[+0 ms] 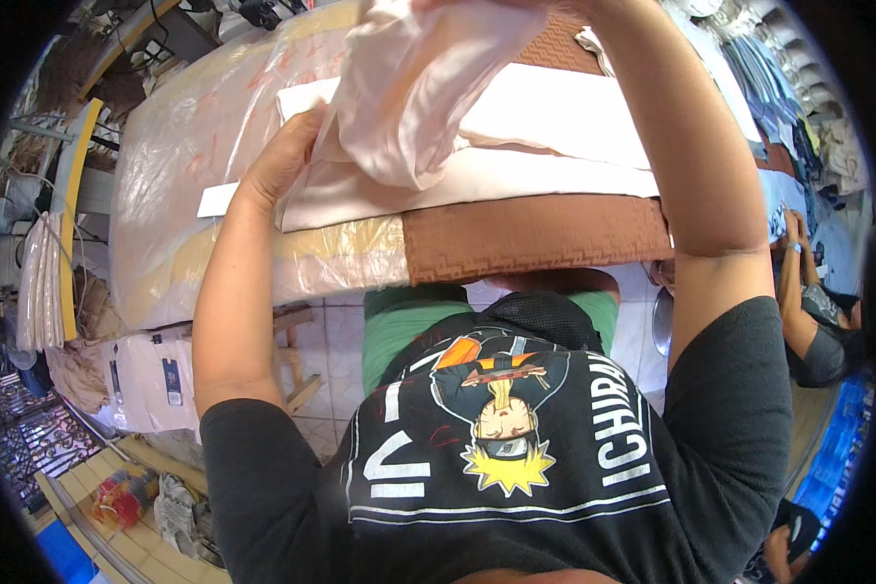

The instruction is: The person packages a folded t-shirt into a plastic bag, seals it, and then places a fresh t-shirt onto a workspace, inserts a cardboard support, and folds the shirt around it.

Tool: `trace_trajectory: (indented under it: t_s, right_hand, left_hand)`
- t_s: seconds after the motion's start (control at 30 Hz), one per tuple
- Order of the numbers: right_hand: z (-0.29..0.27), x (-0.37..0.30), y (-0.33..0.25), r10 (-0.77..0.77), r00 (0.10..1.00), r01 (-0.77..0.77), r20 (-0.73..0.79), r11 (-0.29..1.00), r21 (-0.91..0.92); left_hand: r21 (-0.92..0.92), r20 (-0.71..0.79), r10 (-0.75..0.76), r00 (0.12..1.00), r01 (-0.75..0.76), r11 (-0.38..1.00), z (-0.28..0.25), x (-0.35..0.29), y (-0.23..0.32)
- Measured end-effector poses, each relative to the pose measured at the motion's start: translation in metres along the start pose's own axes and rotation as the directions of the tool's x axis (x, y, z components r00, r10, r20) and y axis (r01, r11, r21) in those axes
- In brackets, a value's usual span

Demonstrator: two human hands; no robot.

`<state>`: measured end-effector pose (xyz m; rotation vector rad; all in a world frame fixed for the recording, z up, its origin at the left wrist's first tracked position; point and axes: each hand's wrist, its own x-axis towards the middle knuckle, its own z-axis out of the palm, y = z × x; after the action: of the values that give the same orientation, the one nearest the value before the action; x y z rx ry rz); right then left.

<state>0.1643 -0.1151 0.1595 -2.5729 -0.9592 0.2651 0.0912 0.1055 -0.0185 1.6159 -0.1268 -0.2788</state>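
A pale pink garment [399, 117] is lifted in loose folds above the table, slightly blurred. My left hand [292, 151] is closed on its edge at the left, with the fingertips partly hidden by the cloth. At the top edge of the view, my right hand [565, 6] holds the raised part; most of its fingers are cut off. Beneath lies more pale cloth, a long flat piece [535, 177] spread across the table, and I cannot tell whether it is one garment. A white card [217, 200] lies beside my left wrist.
The padded table has brown patterned cloth [535, 238] and clear plastic [195, 146] over it. Wrapped pink garments [151, 375] sit at lower left, near a yellow-edged board [80, 214]. At right, another person's arms [796, 292] reach toward blue clothes [774, 200]. A wooden bench [127, 516] stands lower left.
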Motion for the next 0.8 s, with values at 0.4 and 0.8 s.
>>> trace_trajectory:
  t_s: [0.4, 0.8]
  right_hand:
    - [0.083, -0.026, 0.174, 0.348, 0.901, -0.420, 0.260, 0.849, 0.321]
    - [0.081, -0.066, 0.195, 0.315, 0.832, -0.524, 0.456, 0.716, 0.462]
  left_hand:
    - [0.441, 0.019, -0.147, 0.989, 0.124, 0.889, -0.016, 0.066, -0.011]
    - [0.755, -0.036, 0.344, 0.938, -0.200, 0.625, 0.059, 0.075, 0.019]
